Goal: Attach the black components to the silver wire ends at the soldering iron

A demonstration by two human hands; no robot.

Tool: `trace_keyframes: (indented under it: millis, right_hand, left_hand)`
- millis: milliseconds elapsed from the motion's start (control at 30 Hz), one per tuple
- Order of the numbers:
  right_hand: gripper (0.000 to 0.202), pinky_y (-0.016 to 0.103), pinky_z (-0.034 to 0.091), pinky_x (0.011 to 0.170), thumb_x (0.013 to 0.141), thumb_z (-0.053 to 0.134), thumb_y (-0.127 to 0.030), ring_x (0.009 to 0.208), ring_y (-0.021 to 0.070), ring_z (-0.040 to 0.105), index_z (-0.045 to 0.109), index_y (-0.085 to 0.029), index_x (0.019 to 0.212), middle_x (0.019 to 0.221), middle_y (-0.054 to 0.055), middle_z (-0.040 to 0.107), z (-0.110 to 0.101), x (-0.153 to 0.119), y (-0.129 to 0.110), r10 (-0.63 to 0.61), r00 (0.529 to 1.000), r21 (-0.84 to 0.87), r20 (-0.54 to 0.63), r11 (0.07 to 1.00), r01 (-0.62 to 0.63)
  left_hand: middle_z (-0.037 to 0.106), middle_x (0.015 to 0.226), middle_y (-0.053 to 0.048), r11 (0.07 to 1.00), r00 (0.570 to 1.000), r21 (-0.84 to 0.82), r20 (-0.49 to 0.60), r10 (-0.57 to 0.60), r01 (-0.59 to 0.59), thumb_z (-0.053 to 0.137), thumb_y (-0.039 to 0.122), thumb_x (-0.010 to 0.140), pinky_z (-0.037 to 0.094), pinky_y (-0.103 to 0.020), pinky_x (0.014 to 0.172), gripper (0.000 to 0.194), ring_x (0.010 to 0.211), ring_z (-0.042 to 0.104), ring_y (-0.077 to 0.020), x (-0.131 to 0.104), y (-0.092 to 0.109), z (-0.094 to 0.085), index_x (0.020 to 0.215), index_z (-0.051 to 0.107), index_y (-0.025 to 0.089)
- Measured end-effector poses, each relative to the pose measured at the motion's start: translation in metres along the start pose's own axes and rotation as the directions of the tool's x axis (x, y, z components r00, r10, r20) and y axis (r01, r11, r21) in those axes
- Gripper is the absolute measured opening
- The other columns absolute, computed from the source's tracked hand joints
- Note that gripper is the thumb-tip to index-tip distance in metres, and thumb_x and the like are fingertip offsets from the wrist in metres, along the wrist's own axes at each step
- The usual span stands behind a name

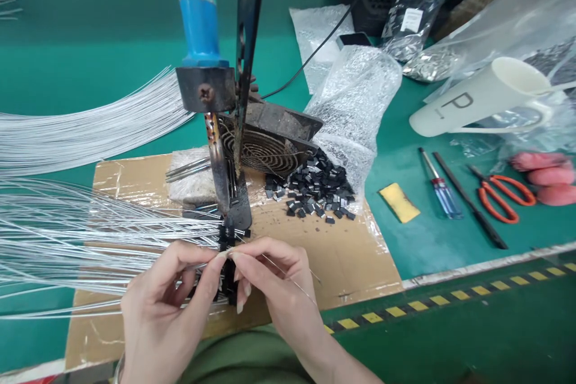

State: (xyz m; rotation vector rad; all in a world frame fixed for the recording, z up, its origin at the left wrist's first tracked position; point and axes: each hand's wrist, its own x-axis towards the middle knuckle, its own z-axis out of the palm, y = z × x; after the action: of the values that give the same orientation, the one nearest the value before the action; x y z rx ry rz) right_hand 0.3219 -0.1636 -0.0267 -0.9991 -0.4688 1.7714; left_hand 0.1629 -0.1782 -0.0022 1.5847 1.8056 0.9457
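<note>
Head view: left hand (pixel 173 294) and right hand (pixel 270 279) pinch one wire (pixel 288 279) at black parts (pixel 227 234); best kept taut, steady.

Lighting here is pretty even and bright, looks like overhead shop light, with a cool greenish cast coming off the green bench mat (pixel 90 54). Shadows are soft and short, mostly pooled under the left hand (pixel 162 306) and right hand (pixel 274 282) on the cardboard sheet (pixel 360 258). There's glare on the bubble wrap bag (pixel 355 96) and the clear plastic bags (pixel 517 18) top right, and the thin white wires (pixel 85 126) blow out almost pure white. Wide-angle lens for sure: the bench edge with the yellow-black tape (pixel 450 297) bows and tilts, and the white cup (pixel 481 96) looks stretched. Corners go a bit soft, the centre stays reasonably sharp.
</note>
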Motion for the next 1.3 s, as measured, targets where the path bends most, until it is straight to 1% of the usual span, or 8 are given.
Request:
trace_keyframes:
  millis: [100,233,400,567,700,867,1133,1300]
  right_hand:
    - [0.017,0.020,0.055,0.043,0.083,0.092,-0.035,0.045,0.0097,0.062,0.087,-0.020,0.079,0.063,0.000,0.072,-0.002,0.002,-0.006,0.053,0.999,-0.004,0.009,0.999,-0.053]
    - [0.019,0.020,0.056,0.043,0.078,0.094,-0.035,0.043,0.0087,0.059,0.085,-0.019,0.073,0.060,-0.002,0.070,-0.004,0.004,-0.016,0.134,0.990,-0.004,0.043,0.991,-0.134]
    - [0.019,0.020,0.057,0.043,0.078,0.093,-0.035,0.043,0.0095,0.060,0.085,-0.019,0.072,0.059,-0.002,0.070,-0.006,0.006,-0.019,0.163,0.985,-0.018,0.057,0.987,-0.162]
    - [0.019,0.020,0.058,0.044,0.079,0.094,-0.035,0.044,0.0084,0.060,0.085,-0.020,0.074,0.061,-0.002,0.070,-0.005,0.005,-0.016,0.138,0.988,0.009,0.066,0.990,-0.139]
    - [0.017,0.020,0.059,0.045,0.083,0.092,-0.036,0.046,0.0087,0.061,0.088,-0.020,0.081,0.064,-0.001,0.071,-0.005,0.004,-0.012,0.107,0.992,0.026,0.073,0.994,-0.109]
    - [0.019,0.020,0.057,0.043,0.083,0.092,-0.037,0.044,0.0098,0.061,0.087,-0.020,0.079,0.063,-0.001,0.072,-0.001,0.003,-0.007,0.080,0.996,0.051,0.041,0.995,-0.082]
    - [0.019,0.020,0.055,0.043,0.080,0.093,-0.039,0.043,0.0089,0.061,0.087,-0.020,0.080,0.064,-0.001,0.072,0.009,0.001,0.002,0.053,0.998,0.143,-0.029,0.989,-0.049]
    - [0.019,0.021,0.056,0.045,0.083,0.091,-0.041,0.045,0.0092,0.063,0.089,-0.023,0.084,0.068,0.000,0.075,0.008,0.000,0.008,0.027,0.999,0.116,-0.027,0.993,-0.024]
  left_hand:
    - [0.072,0.071,0.002,1.000,0.999,0.012,0.034,0.008,-0.008,0.075,0.034,0.095,0.045,-0.021,0.054,0.013,0.060,0.061,-0.0108,0.001,0.002,-0.002,0.087,0.073,0.024]
    - [0.068,0.067,0.003,0.999,0.999,0.037,0.034,-0.014,0.013,0.076,0.037,0.093,0.038,-0.023,0.050,0.018,0.054,0.055,-0.0098,0.003,0.009,-0.004,0.082,0.073,0.024]
    - [0.068,0.067,0.002,0.999,0.999,0.014,0.031,-0.030,0.030,0.077,0.037,0.091,0.039,-0.024,0.050,0.018,0.053,0.054,-0.0106,0.005,0.012,-0.005,0.079,0.073,0.023]
    - [0.070,0.067,0.002,1.000,1.000,0.025,0.021,-0.007,0.007,0.077,0.036,0.091,0.041,-0.022,0.048,0.017,0.054,0.058,-0.0107,0.003,0.007,-0.003,0.082,0.074,0.023]
    - [0.073,0.073,0.001,0.995,0.995,0.017,-0.014,-0.099,0.099,0.077,0.038,0.091,0.048,-0.022,0.055,0.016,0.061,0.063,-0.0122,0.000,0.008,0.001,0.085,0.074,0.023]
    - [0.075,0.076,0.000,0.992,0.991,-0.032,-0.041,-0.124,0.123,0.077,0.036,0.091,0.055,-0.022,0.059,0.014,0.064,0.066,-0.0133,-0.002,0.010,0.005,0.085,0.075,0.023]
    - [0.075,0.076,0.000,0.987,0.986,-0.074,-0.074,-0.146,0.141,0.077,0.035,0.091,0.056,-0.022,0.060,0.014,0.065,0.068,-0.0135,-0.003,0.011,0.010,0.086,0.074,0.022]
    - [0.075,0.074,0.002,0.993,0.993,-0.052,-0.045,-0.110,0.108,0.077,0.035,0.093,0.051,-0.018,0.056,0.013,0.060,0.065,-0.0105,-0.001,0.006,0.009,0.087,0.074,0.023]
